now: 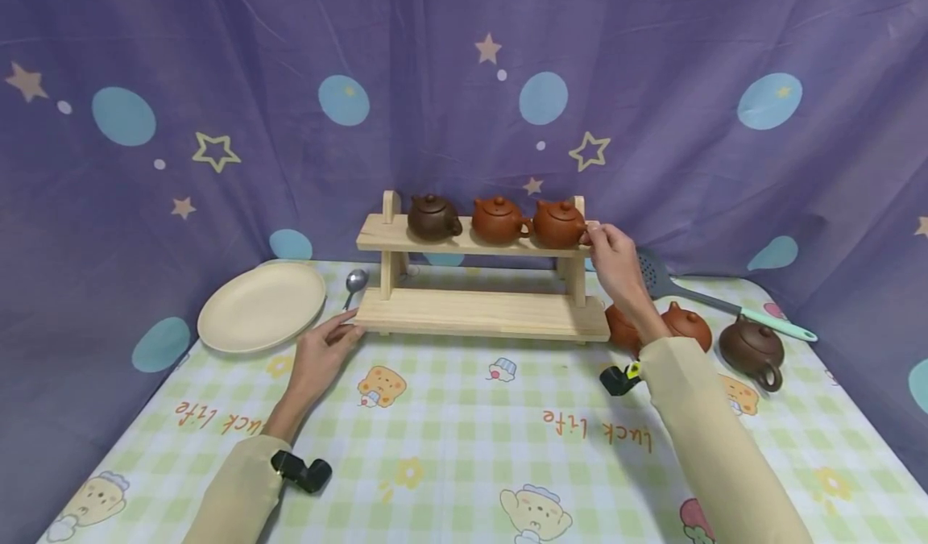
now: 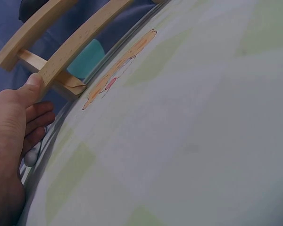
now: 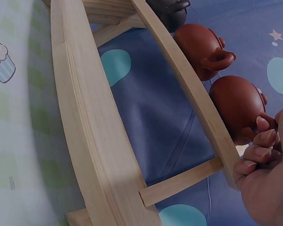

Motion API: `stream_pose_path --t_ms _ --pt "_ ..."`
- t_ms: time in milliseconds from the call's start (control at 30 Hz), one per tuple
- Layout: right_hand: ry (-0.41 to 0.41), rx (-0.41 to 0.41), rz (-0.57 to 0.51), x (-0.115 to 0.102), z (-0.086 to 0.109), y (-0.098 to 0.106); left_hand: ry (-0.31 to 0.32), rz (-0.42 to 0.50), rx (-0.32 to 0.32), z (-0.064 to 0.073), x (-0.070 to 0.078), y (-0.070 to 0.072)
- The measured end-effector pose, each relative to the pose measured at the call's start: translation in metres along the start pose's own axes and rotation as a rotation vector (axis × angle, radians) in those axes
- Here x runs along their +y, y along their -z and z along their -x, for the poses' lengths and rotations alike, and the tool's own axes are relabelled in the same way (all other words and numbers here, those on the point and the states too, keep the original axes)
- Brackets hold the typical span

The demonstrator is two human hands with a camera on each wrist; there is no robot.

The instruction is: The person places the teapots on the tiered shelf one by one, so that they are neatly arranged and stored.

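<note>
A two-tier wooden rack (image 1: 478,312) stands on the cloth. On its upper board sit a dark brown teapot (image 1: 432,219), a reddish-brown teapot (image 1: 497,222) and, at the right end, another reddish-brown teapot (image 1: 557,226). My right hand (image 1: 616,262) pinches that last teapot's handle; the right wrist view shows thumb and fingers closed round the handle (image 3: 265,123). At the lower board's left end, my left hand (image 1: 322,355) grips the corner, thumb on the board (image 2: 61,59) and the other fingers beneath.
Right of the rack, partly behind my right arm, are two reddish-brown teapots (image 1: 689,326) and a dark brown teapot (image 1: 752,350). A slotted turner (image 1: 696,296) lies behind them. On the left are a cream plate (image 1: 261,306) and a metal spoon (image 1: 355,280). A purple curtain (image 1: 449,36) hangs behind.
</note>
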State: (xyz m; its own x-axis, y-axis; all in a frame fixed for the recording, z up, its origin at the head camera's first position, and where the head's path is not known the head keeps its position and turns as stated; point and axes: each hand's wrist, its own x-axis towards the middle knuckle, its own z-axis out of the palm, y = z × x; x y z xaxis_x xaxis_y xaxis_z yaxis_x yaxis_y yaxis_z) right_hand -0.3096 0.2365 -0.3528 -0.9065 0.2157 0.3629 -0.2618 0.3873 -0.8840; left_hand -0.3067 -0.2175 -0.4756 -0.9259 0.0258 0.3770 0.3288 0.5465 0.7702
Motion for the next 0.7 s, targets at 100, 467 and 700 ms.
stream_pose_path --t_ms 100,467,700 --pt "0.008 0.005 0.009 -0.0007 -0.0017 -0.0011 0.002 0.001 -0.005 -0.0001 -0.0007 -0.0003" --pt "-0.01 -0.001 -0.002 -0.0049 -0.0063 -0.0038 0.01 0.009 -0.015 0.001 0.0012 0.001" --pt "-0.041 -0.039 -0.019 -0.006 -0.0061 -0.0011 0.012 0.01 -0.021 0.0009 0.0006 0.0009"
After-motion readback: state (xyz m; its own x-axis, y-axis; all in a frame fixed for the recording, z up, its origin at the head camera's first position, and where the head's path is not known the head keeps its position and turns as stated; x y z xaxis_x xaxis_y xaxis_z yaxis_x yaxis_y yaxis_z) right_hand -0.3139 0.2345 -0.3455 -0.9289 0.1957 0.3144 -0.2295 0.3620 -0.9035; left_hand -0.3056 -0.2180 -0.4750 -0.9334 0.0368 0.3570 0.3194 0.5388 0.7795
